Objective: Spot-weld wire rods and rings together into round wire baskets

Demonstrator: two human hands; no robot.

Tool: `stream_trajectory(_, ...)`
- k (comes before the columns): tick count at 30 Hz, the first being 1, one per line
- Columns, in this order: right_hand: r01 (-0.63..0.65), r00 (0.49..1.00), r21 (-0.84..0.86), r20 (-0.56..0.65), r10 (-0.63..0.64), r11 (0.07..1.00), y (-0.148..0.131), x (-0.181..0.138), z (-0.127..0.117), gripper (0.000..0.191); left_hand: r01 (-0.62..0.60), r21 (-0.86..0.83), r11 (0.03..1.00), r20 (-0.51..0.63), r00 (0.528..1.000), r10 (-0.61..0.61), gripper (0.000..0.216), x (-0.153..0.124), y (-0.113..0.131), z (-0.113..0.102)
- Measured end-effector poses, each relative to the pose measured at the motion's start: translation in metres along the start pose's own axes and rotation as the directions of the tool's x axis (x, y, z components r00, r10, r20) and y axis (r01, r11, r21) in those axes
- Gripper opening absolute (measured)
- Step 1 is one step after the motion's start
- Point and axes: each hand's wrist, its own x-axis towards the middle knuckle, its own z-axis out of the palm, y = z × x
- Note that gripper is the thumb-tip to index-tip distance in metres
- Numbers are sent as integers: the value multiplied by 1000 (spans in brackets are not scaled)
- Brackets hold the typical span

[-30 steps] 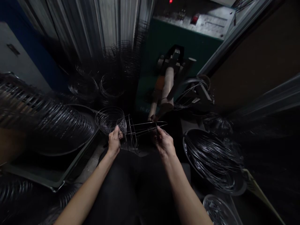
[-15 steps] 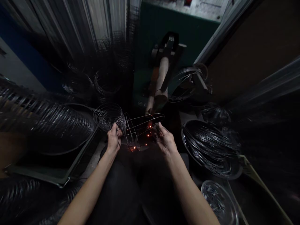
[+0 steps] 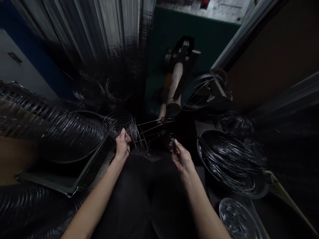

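Note:
My left hand point(image 3: 122, 144) is closed around the near end of a thin wire frame point(image 3: 147, 132), whose long wires reach right to the tip of a spot welder's electrode arm point(image 3: 174, 89). A stack of wire rings point(image 3: 119, 123) lies just behind that hand. Lower and to the right of the frame, my right hand point(image 3: 180, 156) hovers with its fingers apart and nothing visible in them.
A long row of wire rings point(image 3: 50, 122) lies in a tray at left. A round tub of bent wires point(image 3: 231, 162) stands at right, with a small bowl of bits point(image 3: 238, 220) below it. The green welder body point(image 3: 199, 36) fills the back. More wire bundles point(image 3: 203, 89) sit beside the arm.
Sparks flew at the frame half a second ago and are gone now. My right hand has let go of the frame's wires and dropped back towards me. My left hand keeps its hold.

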Motion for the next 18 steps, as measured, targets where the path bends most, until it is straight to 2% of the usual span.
stream_trajectory(3, -6, 1000, 12, 8, 6, 1000, -1, 2, -3, 18, -5, 24, 1000, -3, 1000, 5, 50, 0, 1, 2)
stream_trajectory(6, 42, 999, -37, 7, -42, 998, -2, 4, -18, 26, -16, 34, 999, 1, 1000, 16, 49, 0, 2, 4)
stream_trajectory(8, 132, 991, -138, -15, -135, 982, -3, 2, -38, 34, 2, 24, 1000, 10, 1000, -2, 48, -1, 2, 2)
stream_trajectory(10, 283, 948, -372, -29, -316, 884, -3, -4, -65, 39, 17, 9, 1000, 21, 1000, -18, 48, -6, 0, -6)
stream_trajectory(11, 360, 902, -533, -10, -431, 766, -3, -7, -80, 39, 19, 1, 1000, 23, 1000, -19, 48, -10, -2, -11)
stream_trajectory(12, 413, 841, -690, 39, -539, 595, -2, -9, -95, 40, 23, 2, 1000, 19, 1000, -23, 49, -15, -4, -17)
stream_trajectory(14, 416, 737, -891, 211, -642, 184, -1, -9, -123, 44, 45, 32, 998, 5, 999, -45, 50, -30, -8, -28)
stream_trajectory(15, 389, 718, -921, 301, -628, 3, 0, -6, -136, 47, 60, 54, 997, -3, 998, -60, 51, -38, -7, -32)
stream_trajectory(16, 365, 724, -921, 374, -579, -139, 2, -2, -147, 51, 75, 76, 994, -6, 997, -75, 51, -47, -2, -34)
stream_trajectory(18, 344, 784, -881, 460, -417, -326, 6, 9, -162, 53, 60, 108, 992, -9, 998, -60, 52, -61, 19, -35)
